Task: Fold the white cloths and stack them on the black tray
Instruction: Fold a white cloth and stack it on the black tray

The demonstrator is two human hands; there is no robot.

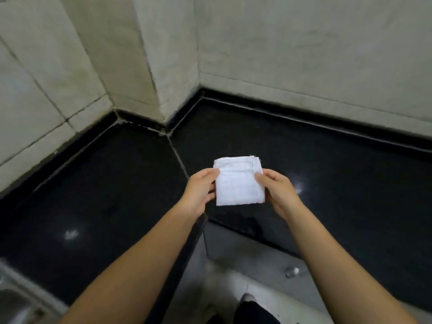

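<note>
A white cloth (238, 182), folded into a small square, is held up above the black countertop (112, 195). My left hand (201, 190) pinches its left edge, thumb on top. On the other side my right hand (278, 190) pinches the right edge the same way. Both forearms reach in from the bottom of the view. No black tray and no other cloths are in view.
The glossy black counter wraps round an inner corner below pale tiled walls (304, 43). A steel sink (14, 298) shows at the bottom left. Between the counter sections lies grey floor (233, 265), with a small object (292, 272) on it and a foot (247, 298).
</note>
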